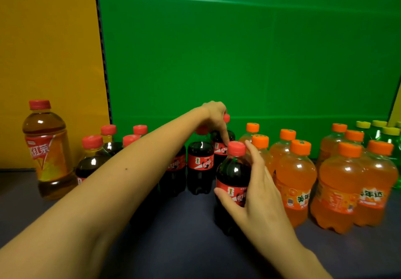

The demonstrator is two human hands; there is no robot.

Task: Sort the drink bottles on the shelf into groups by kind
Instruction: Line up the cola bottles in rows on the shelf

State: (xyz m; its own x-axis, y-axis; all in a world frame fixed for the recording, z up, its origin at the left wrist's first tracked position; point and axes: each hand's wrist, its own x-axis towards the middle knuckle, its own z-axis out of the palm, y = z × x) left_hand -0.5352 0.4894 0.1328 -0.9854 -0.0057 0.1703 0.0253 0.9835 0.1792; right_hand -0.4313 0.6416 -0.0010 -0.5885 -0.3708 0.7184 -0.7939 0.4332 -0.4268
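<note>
Several small cola bottles with red caps stand mid-shelf, among them one (200, 163) left of my hands. My right hand (258, 187) holds the front cola bottle (233, 176), thumb on its red label, fingers along its right side. My left hand (213, 112) reaches over the group from the left and grips the top of a rear cola bottle (223, 142), whose cap shows under the fingers. Orange soda bottles (296, 183) stand directly right of the held bottle, with more (340, 189) further right.
A tall iced tea bottle (46, 148) stands at the far left, with more cola bottles (93, 159) beside it. Green bottles with yellow caps (388, 135) stand at the far right. The dark shelf surface (184, 224) lies in front, a green back panel (238, 61) behind.
</note>
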